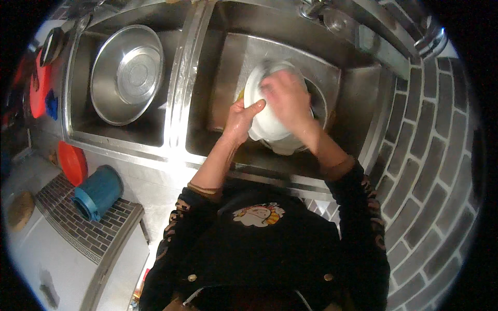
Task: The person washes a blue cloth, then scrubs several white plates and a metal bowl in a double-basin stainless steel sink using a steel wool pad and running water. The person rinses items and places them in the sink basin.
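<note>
Over the right basin (241, 50) of a stainless steel sink, a white bowl (268, 122) is held at a tilt. My left hand (239, 118) grips its left edge, thumb on the near side. My right hand (288, 97) is blurred and presses against the bowl's surface; a dark smear shows by its fingertips, and whether it holds a scrubber cannot be told. Beneath the bowl another pale dish (286, 149) shows in part. A bit of something yellow (241, 94) peeks out behind the bowl's left side.
A round metal basin (140, 74) leans in the left sink compartment (116, 137). Taps (311, 9) stand along the back edge. To the left are a red plastic basin (72, 163) and a blue plastic container (99, 192) lying on its side. A brick-patterned wall (420, 155) rises at the right.
</note>
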Demonstrator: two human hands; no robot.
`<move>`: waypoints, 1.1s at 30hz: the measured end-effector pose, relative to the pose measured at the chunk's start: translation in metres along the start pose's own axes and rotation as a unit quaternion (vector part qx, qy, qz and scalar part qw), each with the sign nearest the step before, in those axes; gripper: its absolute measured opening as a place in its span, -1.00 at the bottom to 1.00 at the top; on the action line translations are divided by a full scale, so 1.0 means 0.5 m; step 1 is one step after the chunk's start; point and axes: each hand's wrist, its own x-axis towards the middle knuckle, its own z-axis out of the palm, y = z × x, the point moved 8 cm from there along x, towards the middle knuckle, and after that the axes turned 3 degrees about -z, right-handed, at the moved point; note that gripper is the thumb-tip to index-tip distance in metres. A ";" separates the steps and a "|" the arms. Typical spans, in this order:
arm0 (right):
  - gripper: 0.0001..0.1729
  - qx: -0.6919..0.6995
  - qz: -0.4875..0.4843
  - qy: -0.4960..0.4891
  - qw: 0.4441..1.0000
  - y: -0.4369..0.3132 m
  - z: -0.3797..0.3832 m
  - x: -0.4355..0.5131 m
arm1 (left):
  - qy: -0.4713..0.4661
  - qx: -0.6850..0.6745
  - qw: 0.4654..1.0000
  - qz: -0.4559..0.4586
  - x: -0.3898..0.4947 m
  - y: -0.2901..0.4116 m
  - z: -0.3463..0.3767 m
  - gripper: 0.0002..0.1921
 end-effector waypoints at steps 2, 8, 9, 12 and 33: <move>-0.82 0.021 0.050 0.020 0.998 0.027 0.001 -0.001 | -0.003 0.023 1.000 -0.009 0.005 -0.012 0.003 -0.67; -0.80 0.007 -0.143 -0.045 0.989 -0.024 0.059 0.000 | 0.001 0.119 0.993 0.027 0.026 -0.019 -0.007 -0.70; -0.80 0.032 -0.047 -0.025 0.998 0.020 0.063 -0.003 | -0.025 0.091 0.995 0.030 0.028 -0.020 -0.001 -0.71; -0.74 0.077 0.069 0.105 0.989 0.171 0.045 0.021 | -0.056 0.088 0.994 0.026 0.024 -0.025 0.004 -0.70; -0.86 0.043 0.150 0.016 0.988 0.135 0.065 -0.160 | 0.112 0.108 0.987 -0.042 0.047 -0.032 -0.074 -0.38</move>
